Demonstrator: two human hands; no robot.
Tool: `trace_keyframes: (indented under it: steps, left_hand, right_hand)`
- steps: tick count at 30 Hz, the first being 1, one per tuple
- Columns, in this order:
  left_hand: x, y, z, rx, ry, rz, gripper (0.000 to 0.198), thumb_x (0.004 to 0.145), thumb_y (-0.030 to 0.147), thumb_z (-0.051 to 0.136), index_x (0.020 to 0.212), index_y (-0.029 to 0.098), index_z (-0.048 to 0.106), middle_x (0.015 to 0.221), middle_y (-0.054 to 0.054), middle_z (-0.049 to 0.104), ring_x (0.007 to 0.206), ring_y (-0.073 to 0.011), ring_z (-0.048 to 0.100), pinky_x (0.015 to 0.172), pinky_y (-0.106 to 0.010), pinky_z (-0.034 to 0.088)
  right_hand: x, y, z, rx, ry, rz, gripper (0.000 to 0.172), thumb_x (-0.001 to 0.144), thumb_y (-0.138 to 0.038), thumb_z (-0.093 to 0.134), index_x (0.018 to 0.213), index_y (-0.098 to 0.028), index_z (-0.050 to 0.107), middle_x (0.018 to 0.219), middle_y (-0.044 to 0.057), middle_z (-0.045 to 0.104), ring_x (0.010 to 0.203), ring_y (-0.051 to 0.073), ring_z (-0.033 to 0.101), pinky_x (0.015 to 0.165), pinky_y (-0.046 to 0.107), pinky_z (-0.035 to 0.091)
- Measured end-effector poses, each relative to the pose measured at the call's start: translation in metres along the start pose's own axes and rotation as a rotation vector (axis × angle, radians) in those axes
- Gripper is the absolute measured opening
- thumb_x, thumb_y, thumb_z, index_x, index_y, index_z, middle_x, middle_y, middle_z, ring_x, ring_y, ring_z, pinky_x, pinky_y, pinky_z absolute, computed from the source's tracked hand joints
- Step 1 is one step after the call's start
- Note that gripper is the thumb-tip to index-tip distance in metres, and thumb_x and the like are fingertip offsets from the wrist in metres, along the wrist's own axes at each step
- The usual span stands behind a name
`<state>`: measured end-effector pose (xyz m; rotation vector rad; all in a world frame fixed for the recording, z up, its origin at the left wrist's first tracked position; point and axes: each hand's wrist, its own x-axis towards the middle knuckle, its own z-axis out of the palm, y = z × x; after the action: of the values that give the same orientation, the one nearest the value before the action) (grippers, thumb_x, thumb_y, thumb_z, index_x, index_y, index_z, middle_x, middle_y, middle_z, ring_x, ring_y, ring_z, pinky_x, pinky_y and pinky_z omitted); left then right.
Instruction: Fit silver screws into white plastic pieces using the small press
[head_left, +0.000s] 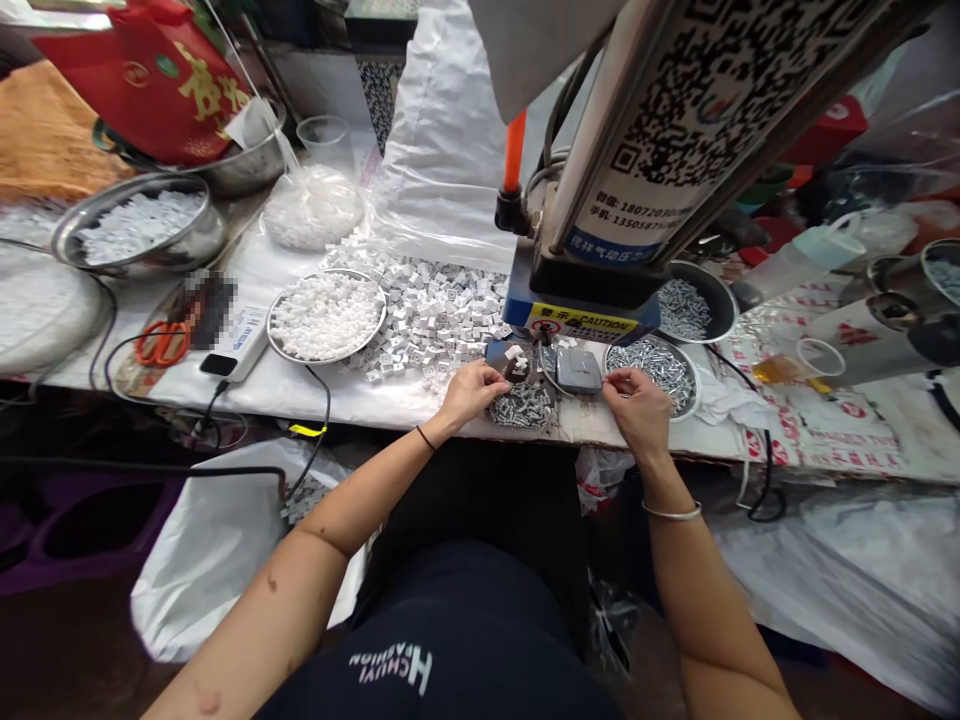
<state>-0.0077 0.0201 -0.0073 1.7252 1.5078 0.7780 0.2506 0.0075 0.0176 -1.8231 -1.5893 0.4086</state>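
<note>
My left hand (471, 395) is closed in a pinch beside a pile of small metal parts (523, 406), at the foot of a blue press (581, 300). Whatever its fingertips hold is too small to make out. Just above the pile sit a few small white pieces (516, 354). My right hand (639, 408) is also pinched, with its fingertips at the right edge of a grey metal block (578, 370) under the press. Anything between those fingertips is hidden. Behind that hand stands a bowl of silvery screws (654, 366).
Left of the press lies a heap of white plastic blocks (431, 310), next to a plate of white pellets (328, 316). A power strip (235, 345) and orange-handled scissors (162, 344) lie farther left. Another screw bowl (697, 305) and a cup of amber liquid (799, 366) stand right.
</note>
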Motion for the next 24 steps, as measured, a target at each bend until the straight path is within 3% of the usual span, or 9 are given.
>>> trace_keyframes:
  steps: [5, 12, 16, 20, 24]
  left_hand:
    - [0.005, 0.003, -0.002, 0.159, -0.039, 0.035, 0.016, 0.077, 0.028, 0.062, 0.068, 0.016, 0.069, 0.073, -0.004, 0.059, 0.069, -0.0169, 0.056, 0.064, -0.028, 0.04]
    - [0.017, 0.019, -0.015, 0.525, -0.261, 0.233, 0.018, 0.082, 0.023, 0.056, 0.075, 0.015, 0.07, 0.088, -0.009, 0.063, 0.084, -0.0211, 0.059, 0.068, -0.027, 0.041]
    - [0.02, 0.025, -0.02, 0.654, -0.327, 0.267, 0.021, 0.083, 0.027, 0.053, 0.08, 0.015, 0.069, 0.09, -0.009, 0.064, 0.084, -0.0207, 0.059, 0.067, -0.027, 0.042]
    - [0.017, 0.023, -0.019, 0.721, -0.303, 0.328, 0.022, 0.084, 0.023, 0.049, 0.078, 0.012, 0.067, 0.087, -0.011, 0.063, 0.08, -0.0205, 0.059, 0.067, -0.028, 0.043]
    - [0.008, 0.01, -0.018, 0.567, -0.147, 0.399, 0.021, 0.086, 0.02, 0.046, 0.08, 0.012, 0.064, 0.086, -0.01, 0.063, 0.081, -0.0193, 0.058, 0.073, -0.03, 0.042]
  right_hand:
    - [-0.016, -0.016, 0.014, 0.1, -0.039, -0.052, 0.014, 0.074, -0.028, 0.055, 0.081, -0.02, 0.064, 0.077, 0.004, 0.072, 0.075, 0.02, 0.069, 0.072, 0.031, 0.052]
    - [-0.025, -0.014, 0.015, 0.085, -0.021, -0.127, 0.013, 0.076, -0.027, 0.056, 0.081, -0.02, 0.065, 0.077, 0.004, 0.072, 0.072, 0.02, 0.069, 0.07, 0.03, 0.053]
    - [-0.03, -0.011, 0.014, 0.114, -0.027, -0.119, 0.012, 0.076, -0.026, 0.057, 0.081, -0.019, 0.065, 0.075, 0.004, 0.071, 0.071, 0.019, 0.069, 0.069, 0.029, 0.054]
    - [-0.035, -0.016, 0.011, 0.165, -0.003, -0.06, 0.013, 0.075, -0.027, 0.06, 0.084, -0.019, 0.065, 0.078, 0.004, 0.071, 0.075, 0.021, 0.07, 0.072, 0.031, 0.055]
    - [-0.043, -0.028, 0.01, 0.355, -0.029, 0.004, 0.017, 0.075, -0.032, 0.063, 0.086, -0.019, 0.065, 0.081, 0.005, 0.072, 0.077, 0.02, 0.069, 0.074, 0.032, 0.055]
